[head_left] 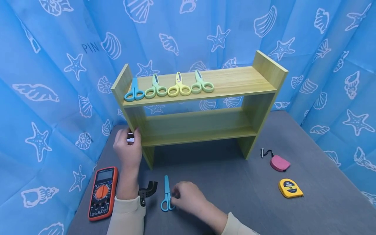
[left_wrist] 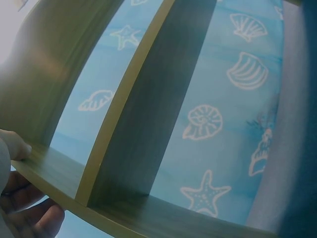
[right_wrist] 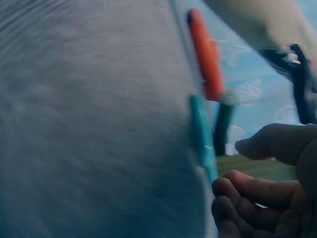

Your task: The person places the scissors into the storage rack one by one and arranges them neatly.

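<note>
A two-tier wooden shelf stands on the grey table. My left hand grips its left side panel; in the left wrist view the thumb lies on the panel's inner side and the fingers are outside. A pair of blue scissors lies on the table in front of the shelf, blades pointing away from me. At its handle loops is my right hand, thumb and fingers parted in the right wrist view. Along the top board's left part lie blue scissors, two light green pairs and a yellow pair.
An orange-and-black multimeter lies left of my left forearm. To the right are a pink tape measure, a small metal bolt beside its dark strap, and a yellow tape measure. A blue shell-patterned curtain hangs behind.
</note>
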`<state>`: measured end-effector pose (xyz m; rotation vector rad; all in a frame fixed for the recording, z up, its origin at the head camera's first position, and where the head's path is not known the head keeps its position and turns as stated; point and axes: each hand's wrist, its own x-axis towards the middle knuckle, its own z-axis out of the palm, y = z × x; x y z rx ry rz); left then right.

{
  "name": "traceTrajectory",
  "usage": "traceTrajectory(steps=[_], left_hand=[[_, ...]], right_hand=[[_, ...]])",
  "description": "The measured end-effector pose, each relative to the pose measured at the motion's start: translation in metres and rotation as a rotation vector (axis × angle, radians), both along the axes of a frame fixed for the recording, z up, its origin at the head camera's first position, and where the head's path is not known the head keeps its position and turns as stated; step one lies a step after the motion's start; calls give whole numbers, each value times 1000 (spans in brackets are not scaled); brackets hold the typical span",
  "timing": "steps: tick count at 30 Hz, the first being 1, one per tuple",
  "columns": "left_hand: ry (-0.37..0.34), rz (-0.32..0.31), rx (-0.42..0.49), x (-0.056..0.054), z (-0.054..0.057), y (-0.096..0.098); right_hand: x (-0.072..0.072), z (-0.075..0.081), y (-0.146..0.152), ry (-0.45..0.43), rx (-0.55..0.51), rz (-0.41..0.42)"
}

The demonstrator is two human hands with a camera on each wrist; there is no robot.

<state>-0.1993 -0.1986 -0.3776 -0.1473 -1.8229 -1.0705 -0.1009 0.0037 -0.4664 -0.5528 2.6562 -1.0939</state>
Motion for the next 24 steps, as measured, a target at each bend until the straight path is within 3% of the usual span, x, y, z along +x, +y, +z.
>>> traceTrajectory(steps=[6, 11, 16, 21, 24], left_hand=[[4, 15, -15, -1, 0, -1], [6, 13, -15, 0, 2, -1], [5, 2, 1, 1, 1, 0], [-7, -2, 3, 1, 0, -1], [-8, -16, 9, 0, -1, -1]], right_hand=[[-1, -13, -13, -5, 78, -9], [0, -9, -15, 31, 154, -1], [1, 10, -3, 26, 176, -14], [2, 38, 21, -5, 49, -8], [6, 56, 37, 22, -14, -18]])
